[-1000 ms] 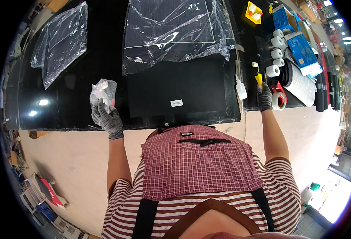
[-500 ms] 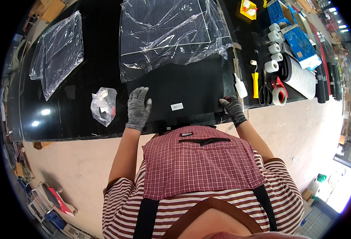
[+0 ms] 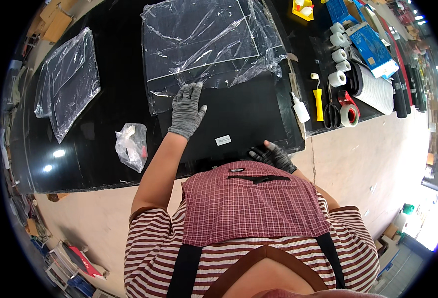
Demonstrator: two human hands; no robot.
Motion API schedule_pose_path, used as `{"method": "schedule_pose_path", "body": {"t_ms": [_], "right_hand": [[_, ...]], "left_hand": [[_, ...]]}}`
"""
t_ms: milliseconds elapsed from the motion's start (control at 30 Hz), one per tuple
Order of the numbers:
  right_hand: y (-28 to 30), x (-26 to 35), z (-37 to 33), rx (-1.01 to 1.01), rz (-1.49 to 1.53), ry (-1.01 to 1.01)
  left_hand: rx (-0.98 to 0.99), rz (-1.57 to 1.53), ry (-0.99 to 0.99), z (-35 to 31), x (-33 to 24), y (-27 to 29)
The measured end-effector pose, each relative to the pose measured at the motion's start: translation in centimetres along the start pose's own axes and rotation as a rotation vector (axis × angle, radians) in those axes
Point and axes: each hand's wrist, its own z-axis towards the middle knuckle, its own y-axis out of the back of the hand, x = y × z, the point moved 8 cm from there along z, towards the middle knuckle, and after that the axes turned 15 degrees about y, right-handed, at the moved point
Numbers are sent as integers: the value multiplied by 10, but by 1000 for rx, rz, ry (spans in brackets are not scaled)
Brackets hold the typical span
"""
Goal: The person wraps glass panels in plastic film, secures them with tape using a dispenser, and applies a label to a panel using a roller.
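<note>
A smooth black sheet [image 3: 249, 109] with a small white label [image 3: 223, 140] lies flat on the black table before me. Clear plastic film [image 3: 204, 39] covers its far part and lies wrinkled over a dark panel. My left hand [image 3: 186, 110], in a grey striped glove, rests flat with fingers stretched forward, their tips at the film's near edge. By the table's front edge, at the sheet's near right part, my right hand [image 3: 274, 157] has its gloved fingers apart and holds nothing visible. Its thumb and forefinger tips look bare.
A crumpled clear bag [image 3: 131, 146] and a film-wrapped dark panel [image 3: 67, 82] lie to the left. On the right are a white squeeze bottle [image 3: 300, 109], yellow-handled roller [image 3: 319, 104], black scissors [image 3: 331, 115], red tape dispenser [image 3: 348, 109], several white rolls [image 3: 337, 78] and a blue box [image 3: 373, 49].
My left hand has slid forward over the sheet to the film's edge. My right hand has moved from the sheet's right side nearer to me and leftward. The whole view has shifted slightly.
</note>
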Motion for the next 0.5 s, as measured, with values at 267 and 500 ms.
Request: {"method": "schedule_pose_path", "body": {"t_ms": [267, 500], "right_hand": [[-9, -28, 20, 14, -209, -144], [-7, -27, 21, -3, -173, -168]], "left_hand": [[-175, -6, -89, 44, -14, 9], [-67, -142, -172, 21, -25, 35]]}}
